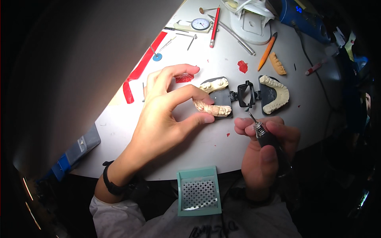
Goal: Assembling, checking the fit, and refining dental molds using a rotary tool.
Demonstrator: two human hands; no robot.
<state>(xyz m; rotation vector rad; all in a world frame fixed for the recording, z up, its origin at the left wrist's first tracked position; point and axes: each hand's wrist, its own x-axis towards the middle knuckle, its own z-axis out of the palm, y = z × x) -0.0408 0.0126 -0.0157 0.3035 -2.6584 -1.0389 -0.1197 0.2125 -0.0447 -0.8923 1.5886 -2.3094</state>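
Note:
A cream dental cast (220,110) on a dark base is gripped along its near side by my left hand (158,109), thumb in front and fingers over the teeth. A black hinged articulator (247,95) joins it to a second cast (282,95), which lies teeth up on the right. My right hand (264,154) is closed around a dark rotary handpiece (270,139). The thin bur (251,115) at its end points toward the hinge, just in front of it; whether they touch I cannot tell. Part of the left cast is hidden under my fingers.
Red wax strips (147,59) lie left of my hand, near a large grey panel (87,39). Farther back are a dial gauge (200,24), a red pencil (215,27) and a white stand (251,29). An orange tool (267,51) and a tan tooth piece (277,64) lie right. A teal perforated tray (178,194) sits at the near edge.

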